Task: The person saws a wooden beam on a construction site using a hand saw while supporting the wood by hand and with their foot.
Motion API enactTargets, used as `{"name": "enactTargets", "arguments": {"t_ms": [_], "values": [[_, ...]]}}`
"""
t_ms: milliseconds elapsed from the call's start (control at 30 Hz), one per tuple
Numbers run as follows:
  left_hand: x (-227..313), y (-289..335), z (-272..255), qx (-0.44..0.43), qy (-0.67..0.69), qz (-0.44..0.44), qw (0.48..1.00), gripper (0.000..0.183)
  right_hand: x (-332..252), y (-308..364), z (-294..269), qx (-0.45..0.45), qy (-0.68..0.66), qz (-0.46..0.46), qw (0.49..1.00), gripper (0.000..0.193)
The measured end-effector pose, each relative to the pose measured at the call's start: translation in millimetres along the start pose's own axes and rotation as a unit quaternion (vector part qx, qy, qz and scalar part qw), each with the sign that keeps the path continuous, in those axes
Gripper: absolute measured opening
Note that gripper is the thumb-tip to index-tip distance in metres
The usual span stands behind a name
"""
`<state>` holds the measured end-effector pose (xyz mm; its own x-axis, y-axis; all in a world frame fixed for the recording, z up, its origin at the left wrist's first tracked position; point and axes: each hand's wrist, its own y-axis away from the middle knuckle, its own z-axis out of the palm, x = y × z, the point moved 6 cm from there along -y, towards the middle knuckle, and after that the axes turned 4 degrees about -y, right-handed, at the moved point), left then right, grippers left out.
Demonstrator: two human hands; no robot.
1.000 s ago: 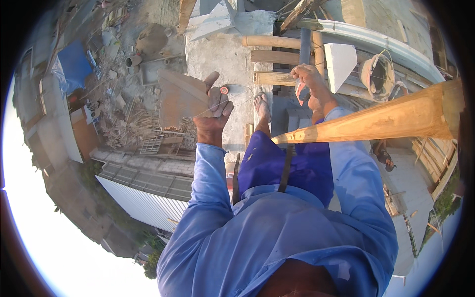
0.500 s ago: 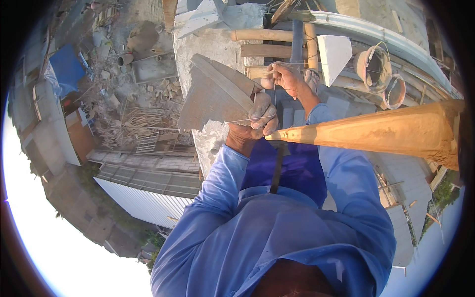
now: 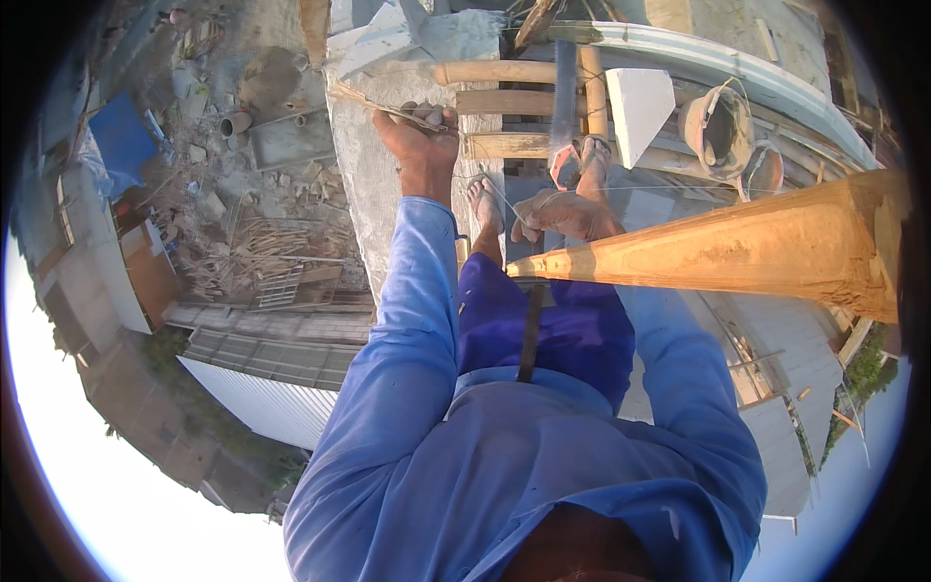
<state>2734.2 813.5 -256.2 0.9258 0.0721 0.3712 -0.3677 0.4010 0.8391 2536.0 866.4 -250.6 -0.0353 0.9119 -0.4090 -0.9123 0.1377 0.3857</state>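
Observation:
My left hand (image 3: 419,150) is raised over the pale concrete ledge, closed round a thin wooden board (image 3: 361,95) now seen nearly edge-on. Its fingers are grey with dust. Lower and to the right, my right hand (image 3: 567,215) has its fingers drawn together at a thin string (image 3: 492,184). The string slants up from there toward my left hand, and a thin line also runs off to the right. Part of the right hand lies close behind a tapering yellow wooden post (image 3: 708,247). Beyond that hand is a handsaw with an orange handle (image 3: 563,167).
My feet (image 3: 485,206) stand between the ledge (image 3: 364,184) and bamboo poles (image 3: 504,71). A white angular block (image 3: 640,112) and two buckets (image 3: 716,131) sit at the right. Rubble and scrap wood (image 3: 276,247) lie far below on the left.
My left hand has moved up and away from my right, tilting the board from flat to edge-on. My right hand has come down toward the post. The saw handle and both feet now show.

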Motion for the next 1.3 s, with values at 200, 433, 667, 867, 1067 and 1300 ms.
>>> {"name": "enactTargets", "arguments": {"t_ms": [200,433,667,867,1067,1300], "values": [[63.4,-19.7,-60.0,0.039,-0.203,0.062,0.976,0.043,-25.2,9.5,-2.7,-0.016,0.066,-0.037,0.997,0.018],[145.0,-13.9,-92.9,0.072,-0.568,0.236,0.785,0.040,-59.9,23.5,-32.0,0.032,-0.035,-0.160,0.986,0.024],[233.4,-12.0,-123.9,0.080,-0.780,0.301,0.543,0.045,-58.6,36.9,-69.4,0.146,-0.029,-0.145,0.978,0.019],[280.9,-4.7,-135.5,0.036,-0.950,0.090,0.297,0.047,-75.9,46.9,-89.9,0.215,-0.005,-0.171,0.961,0.024],[226.8,-14.8,-123.0,0.080,-0.951,0.197,0.226,0.053,-63.9,44.9,-82.3,0.293,0.091,-0.050,0.951,0.016],[-85.5,60.8,22.7,-0.457,-0.734,0.261,0.430,0.068,-57.3,42.4,-69.2,0.304,0.138,-0.026,0.942,0.016]]}}
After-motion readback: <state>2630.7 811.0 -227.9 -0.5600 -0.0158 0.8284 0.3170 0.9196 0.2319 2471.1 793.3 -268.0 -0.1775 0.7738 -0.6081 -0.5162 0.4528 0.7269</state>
